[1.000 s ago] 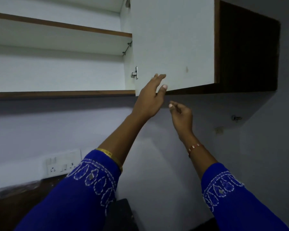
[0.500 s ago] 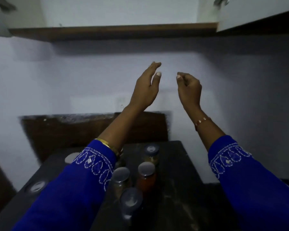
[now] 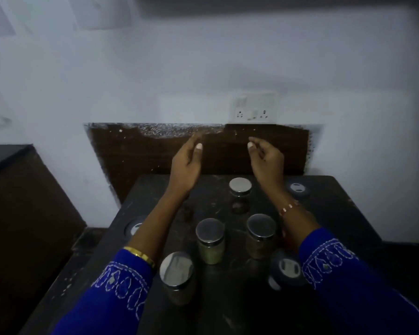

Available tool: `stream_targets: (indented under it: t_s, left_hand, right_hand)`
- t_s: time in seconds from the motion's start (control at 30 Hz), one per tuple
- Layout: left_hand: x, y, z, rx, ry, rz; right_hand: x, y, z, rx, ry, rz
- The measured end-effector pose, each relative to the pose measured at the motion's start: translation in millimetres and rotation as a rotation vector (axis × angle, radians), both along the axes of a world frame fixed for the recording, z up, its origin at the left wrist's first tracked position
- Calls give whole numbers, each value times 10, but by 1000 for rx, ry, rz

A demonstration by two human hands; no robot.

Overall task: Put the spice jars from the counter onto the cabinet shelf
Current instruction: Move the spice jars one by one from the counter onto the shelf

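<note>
Both hands are empty: left hand [image 3: 185, 165] held with relaxed, nearly straight fingers, right hand [image 3: 266, 160] loosely curled, nothing gripped. Four spice jars are counted on the dark tabletop [image 3: 336, 213]: back jar [image 3: 240, 193], middle-left jar [image 3: 211, 240], middle-right jar [image 3: 261, 235], front jar [image 3: 177, 276]. Cabinet shelf is not in view. Step judged: a jar is to be picked. The body should be gripped below the lid and kept upright; neighbouring jars stand near, so knocks are to be avoided.

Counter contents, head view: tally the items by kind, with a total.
Spice jars with silver lids: 4
Dark round discs with pale centres on the counter: 3 in view, the last partly hidden by the left arm
Total: 7
</note>
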State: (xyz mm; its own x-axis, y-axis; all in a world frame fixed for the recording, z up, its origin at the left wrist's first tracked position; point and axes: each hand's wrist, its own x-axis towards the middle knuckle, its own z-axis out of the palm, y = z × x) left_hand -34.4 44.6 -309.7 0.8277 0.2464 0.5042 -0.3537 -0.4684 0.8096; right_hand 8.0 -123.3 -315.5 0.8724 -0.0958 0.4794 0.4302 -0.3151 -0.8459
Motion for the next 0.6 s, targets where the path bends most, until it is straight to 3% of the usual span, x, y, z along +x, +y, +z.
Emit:
stream_targets:
  t_s: [0.4,0.6]
  left_hand:
    - [-481,765,-916,-221,218,189]
    - [-816,819,-1169,-202,340,316]
  right_hand:
    - [-359,797,-896,-37,323,153]
    - [-448,955,-1081,-3,421,273]
